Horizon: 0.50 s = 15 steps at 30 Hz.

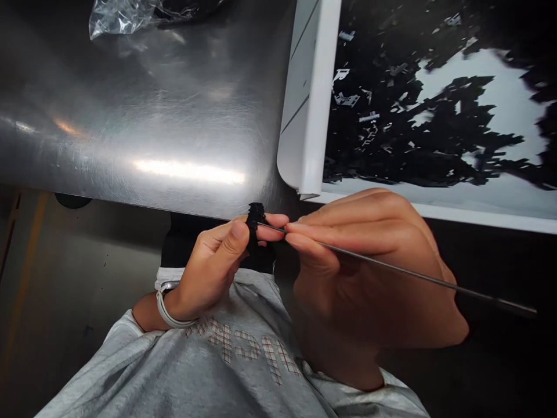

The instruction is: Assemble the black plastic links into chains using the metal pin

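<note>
Between the thumb and fingers of my left hand [213, 264] is a small black plastic part [256, 219], held upright near the front edge of the table. My right hand [369, 249] pinches a long thin metal rod [404, 269] close to its left end. That end reaches the black part and seems to touch it; whether it enters the part I cannot tell. The rest of the rod slants down to the right across my right palm.
A white tray [317, 104] on the right holds many loose black parts [383, 139] and a few grey ones. The shiny metal table [130, 110] spreads to the left. At its back lies a clear plastic bag [119, 17].
</note>
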Available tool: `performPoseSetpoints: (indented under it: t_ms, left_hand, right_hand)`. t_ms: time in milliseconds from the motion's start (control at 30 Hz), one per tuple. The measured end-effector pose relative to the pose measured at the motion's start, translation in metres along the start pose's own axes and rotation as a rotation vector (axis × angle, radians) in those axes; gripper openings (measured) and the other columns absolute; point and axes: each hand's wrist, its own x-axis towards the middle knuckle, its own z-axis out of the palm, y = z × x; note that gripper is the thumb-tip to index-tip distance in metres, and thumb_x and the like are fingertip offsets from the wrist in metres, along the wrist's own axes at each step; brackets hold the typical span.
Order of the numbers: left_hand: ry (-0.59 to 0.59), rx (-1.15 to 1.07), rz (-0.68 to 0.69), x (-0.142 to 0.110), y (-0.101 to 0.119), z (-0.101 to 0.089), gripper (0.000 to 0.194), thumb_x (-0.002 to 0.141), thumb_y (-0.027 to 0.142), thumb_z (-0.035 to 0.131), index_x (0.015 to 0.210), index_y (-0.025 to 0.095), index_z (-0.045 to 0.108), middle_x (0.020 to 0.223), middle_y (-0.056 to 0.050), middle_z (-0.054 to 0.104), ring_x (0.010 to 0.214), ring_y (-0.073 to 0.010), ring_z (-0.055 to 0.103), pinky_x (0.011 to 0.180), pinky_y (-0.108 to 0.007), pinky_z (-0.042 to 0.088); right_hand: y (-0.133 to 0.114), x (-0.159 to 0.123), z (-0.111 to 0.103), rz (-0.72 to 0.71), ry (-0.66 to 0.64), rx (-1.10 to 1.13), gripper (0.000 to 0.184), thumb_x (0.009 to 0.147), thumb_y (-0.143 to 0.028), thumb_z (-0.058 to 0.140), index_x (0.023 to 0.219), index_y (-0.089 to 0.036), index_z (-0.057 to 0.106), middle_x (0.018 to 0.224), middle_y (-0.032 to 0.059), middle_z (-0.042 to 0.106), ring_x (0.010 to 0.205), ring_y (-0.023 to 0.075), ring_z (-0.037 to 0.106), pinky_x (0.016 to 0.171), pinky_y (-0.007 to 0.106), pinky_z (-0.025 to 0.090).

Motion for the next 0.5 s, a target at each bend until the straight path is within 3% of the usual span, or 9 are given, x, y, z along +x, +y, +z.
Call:
performPoseSetpoints:
  t_ms: [167,333,500]
  left_hand:
    - [0.015,-0.014,-0.014,-0.001,0.001,0.003,0.04,0.081,0.064,0.079,0.091,0.026,0.085,0.096,-0.004,0.083,0.12,-0.0274,0.073,0.114,-0.041,0.051]
    - [0.049,-0.039,-0.041,0.001,0.001,0.002,0.037,0.08,0.061,0.081,0.09,0.026,0.085,0.095,-0.004,0.083,0.119,-0.0272,0.073,0.112,-0.042,0.052]
    - [0.041,-0.013,-0.028,0.002,0.001,0.0,0.039,0.085,0.061,0.078,0.09,0.023,0.085,0.095,-0.007,0.082,0.117,-0.0284,0.073,0.11,-0.043,0.052]
  right_hand:
    - [0.001,-0.001,0.002,-0.015,0.053,0.016,0.025,0.097,-0.015,0.071,0.075,-0.021,0.063,0.073,-0.0029,0.07,0.065,0.014,0.067,0.059,0.033,0.051]
    - [-0.001,-0.005,-0.004,0.073,-0.068,0.062,0.023,0.108,-0.028,0.058,0.089,-0.026,0.071,0.088,-0.0005,0.076,0.085,0.0184,0.069,0.073,0.04,0.054]
    - [-0.005,0.002,-0.01,0.075,-0.101,0.06,0.025,0.101,-0.007,0.061,0.096,-0.028,0.074,0.088,-0.0006,0.079,0.077,0.0202,0.069,0.067,0.041,0.053]
